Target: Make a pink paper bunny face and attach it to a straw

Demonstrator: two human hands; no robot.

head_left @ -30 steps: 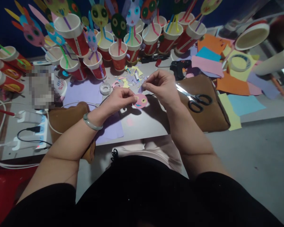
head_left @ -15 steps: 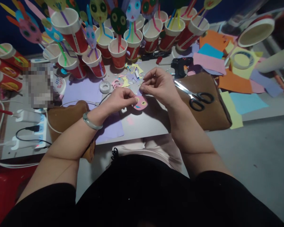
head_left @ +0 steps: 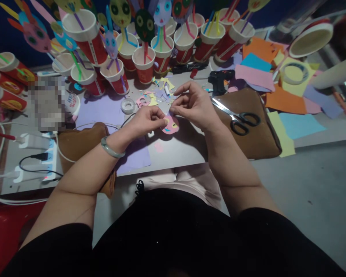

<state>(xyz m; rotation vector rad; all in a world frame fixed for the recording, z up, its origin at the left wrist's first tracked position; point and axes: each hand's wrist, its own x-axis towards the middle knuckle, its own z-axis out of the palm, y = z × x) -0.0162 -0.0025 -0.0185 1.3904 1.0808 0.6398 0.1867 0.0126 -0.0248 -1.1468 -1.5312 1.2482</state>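
Note:
A small pink paper face (head_left: 171, 126) with yellow and blue pieces on it is over the grey table, between my hands. My left hand (head_left: 152, 120), below a jade-green bangle, pinches its left edge between thumb and fingers. At the face's top edge is my right hand (head_left: 188, 103), thumb and index finger closed together on a small purple piece that the fingertips partly hide; its other fingers are bent and apart. Under the hands lies a faint pink scrap (head_left: 158, 147) on the table.
Red cups (head_left: 144, 71) holding straws and paper faces line the back. Scissors (head_left: 238, 117) lie on a brown cushion (head_left: 255, 140) at right, near a black glue gun (head_left: 219, 82) and coloured paper (head_left: 285, 100). A tape roll (head_left: 128, 105), cables and a power strip (head_left: 49, 157) are at left.
My right fingertips have shifted slightly left and down toward the pink face's top edge. My left hand keeps its pinch in nearly the same place.

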